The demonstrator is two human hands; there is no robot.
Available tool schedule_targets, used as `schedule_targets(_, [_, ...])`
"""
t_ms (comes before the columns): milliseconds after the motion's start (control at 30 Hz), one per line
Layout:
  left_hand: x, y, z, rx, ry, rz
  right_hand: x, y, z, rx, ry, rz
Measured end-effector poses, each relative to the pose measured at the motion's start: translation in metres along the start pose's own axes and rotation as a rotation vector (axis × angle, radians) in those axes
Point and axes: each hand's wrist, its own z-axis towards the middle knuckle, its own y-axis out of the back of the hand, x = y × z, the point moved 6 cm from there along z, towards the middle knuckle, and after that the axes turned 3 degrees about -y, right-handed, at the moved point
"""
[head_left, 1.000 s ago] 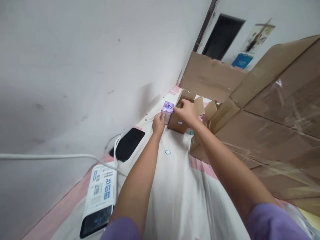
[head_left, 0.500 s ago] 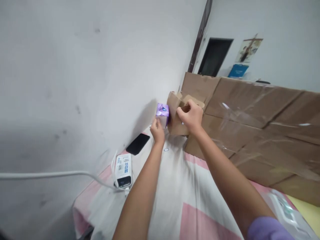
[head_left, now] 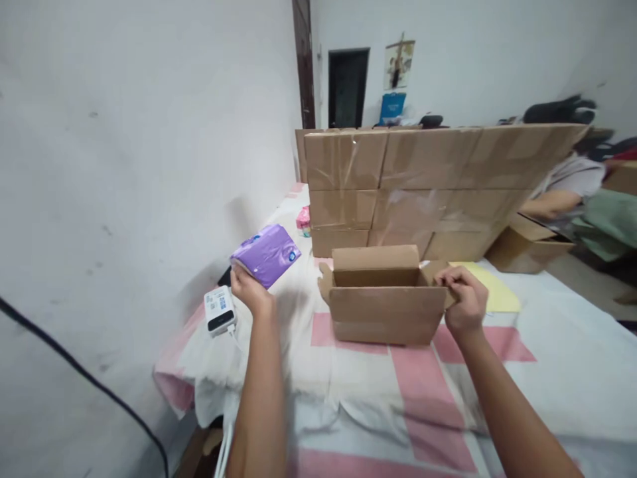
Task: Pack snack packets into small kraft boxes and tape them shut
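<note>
In my left hand (head_left: 250,289) is a purple soft pack of what looks like tissues (head_left: 269,255), raised above the cloth near the wall. My fingers are closed on its lower left end, and part of the grip is hidden behind it. My right hand (head_left: 466,297) pinches the right end flap of an open cardboard box (head_left: 388,313). This box stands upright on the cloth between my hands, its top flaps up. Its inside shows only as a dark strip, so what lies at the bottom is hidden.
Stacked, taped cartons (head_left: 423,159) form a wall behind the box. A white power bank (head_left: 219,311) with a cable lies at left. A yellow sheet (head_left: 492,289) and another open carton (head_left: 527,245) are at right, near a person's arm (head_left: 552,202). A pink packet (head_left: 303,221) sits beside the stack.
My view has turned right and levelled. The purple pack has come up and away from the box in my left hand. The box now stands lengthwise before me, my right hand on its flap.
</note>
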Motion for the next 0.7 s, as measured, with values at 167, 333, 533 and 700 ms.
schedule_targets(167, [-0.008,-0.014,-0.062,0.194,0.182,-0.056,-0.006,0.073,-0.035,0.043,-0.120,-0.256])
schedule_targets(333, [-0.049,-0.035,-0.111,0.364,0.217,-0.100,0.050,0.113,-0.040,-0.203,-0.045,-0.556])
schedule_targets(533, [-0.113,-0.051,-0.153,0.491,0.073,-0.080,0.139,0.076,-0.027,0.194,0.372,-0.627])
schedule_targets(700, [-0.130,-0.067,-0.199,0.684,0.017,-0.017,0.169,0.011,-0.021,0.681,0.572,-0.694])
